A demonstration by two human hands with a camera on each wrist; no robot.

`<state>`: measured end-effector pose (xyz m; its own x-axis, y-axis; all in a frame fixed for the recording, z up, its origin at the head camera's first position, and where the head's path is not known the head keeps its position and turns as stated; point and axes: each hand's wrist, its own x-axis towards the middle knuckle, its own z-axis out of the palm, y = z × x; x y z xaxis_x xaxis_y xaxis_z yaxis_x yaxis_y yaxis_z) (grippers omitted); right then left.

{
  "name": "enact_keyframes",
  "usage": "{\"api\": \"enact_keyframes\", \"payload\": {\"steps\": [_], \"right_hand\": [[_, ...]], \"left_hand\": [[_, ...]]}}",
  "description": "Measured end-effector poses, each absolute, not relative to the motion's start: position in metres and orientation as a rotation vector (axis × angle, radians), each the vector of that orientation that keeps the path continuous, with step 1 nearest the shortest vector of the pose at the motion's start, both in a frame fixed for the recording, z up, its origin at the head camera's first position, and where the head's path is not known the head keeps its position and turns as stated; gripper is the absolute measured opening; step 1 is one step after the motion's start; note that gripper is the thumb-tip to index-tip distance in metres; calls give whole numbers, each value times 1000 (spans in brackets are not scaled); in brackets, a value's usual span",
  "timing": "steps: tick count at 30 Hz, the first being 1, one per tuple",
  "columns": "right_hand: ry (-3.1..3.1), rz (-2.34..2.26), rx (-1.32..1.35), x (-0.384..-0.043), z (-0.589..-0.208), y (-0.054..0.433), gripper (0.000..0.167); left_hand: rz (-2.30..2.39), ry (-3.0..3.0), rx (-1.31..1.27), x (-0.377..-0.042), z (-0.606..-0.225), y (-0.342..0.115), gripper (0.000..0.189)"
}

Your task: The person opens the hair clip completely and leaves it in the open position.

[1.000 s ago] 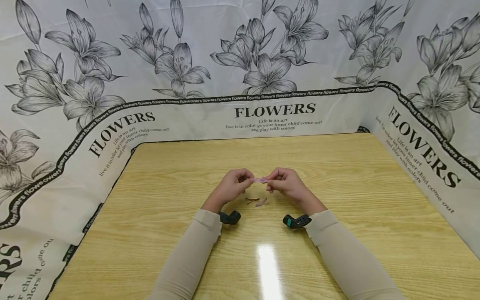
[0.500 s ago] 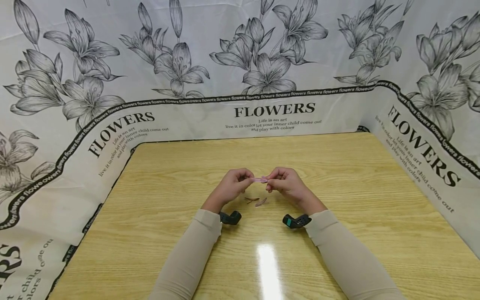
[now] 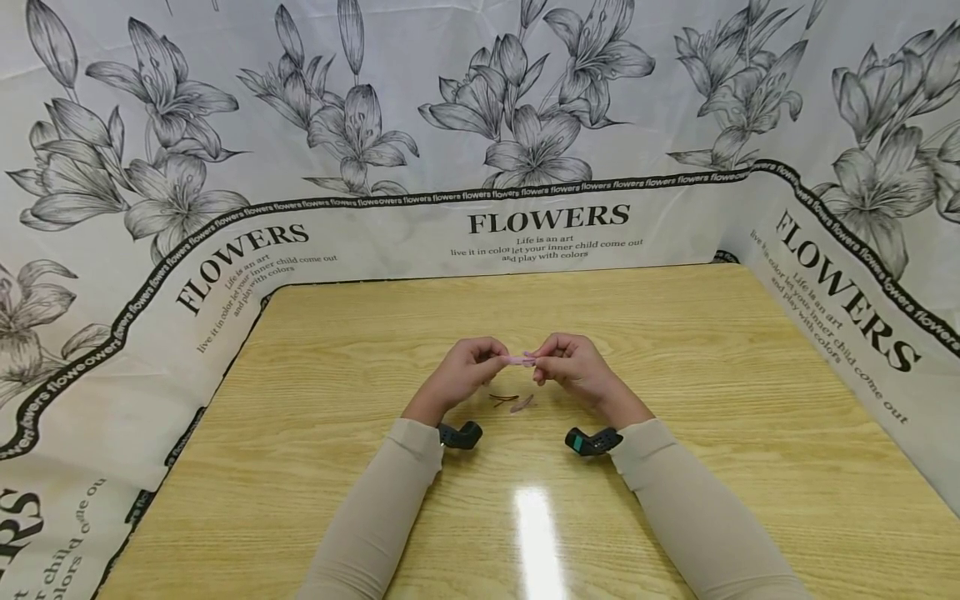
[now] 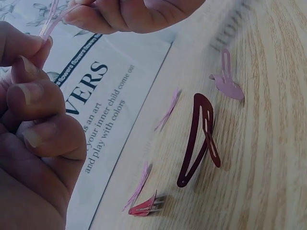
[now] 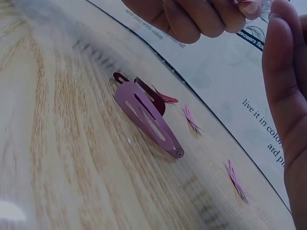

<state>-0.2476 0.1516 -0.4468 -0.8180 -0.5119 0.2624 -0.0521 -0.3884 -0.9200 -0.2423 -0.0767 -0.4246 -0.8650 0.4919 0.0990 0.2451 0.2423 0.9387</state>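
Observation:
Between the fingertips of both hands, a pale pink snap hair clip is stretched sideways above the table. My left hand pinches one end of it; my right hand pinches the other. The left wrist view shows the pink clip at its top left, partly covered by fingers. Below the hands lie a dark red-brown snap clip, its inner tongue sprung out, and a mauve snap clip beside it. Both are apart from the hands.
Thin pink pieces and a small red piece lie on the table, farther off than the two clips. A flower-printed cloth rises along the wooden table's back and sides. Black cameras are strapped to the wrists.

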Motion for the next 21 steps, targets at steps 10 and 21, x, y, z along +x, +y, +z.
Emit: {"api": "enact_keyframes", "payload": {"steps": [10, 21], "right_hand": [[1649, -2233, -661, -247, -447, 152, 16], [1999, -2052, -572, -250, -450, 151, 8]], "left_hand": [[1667, 2325, 717, -251, -437, -81, 19], [1580, 2382, 723, -254, -440, -84, 20]]}}
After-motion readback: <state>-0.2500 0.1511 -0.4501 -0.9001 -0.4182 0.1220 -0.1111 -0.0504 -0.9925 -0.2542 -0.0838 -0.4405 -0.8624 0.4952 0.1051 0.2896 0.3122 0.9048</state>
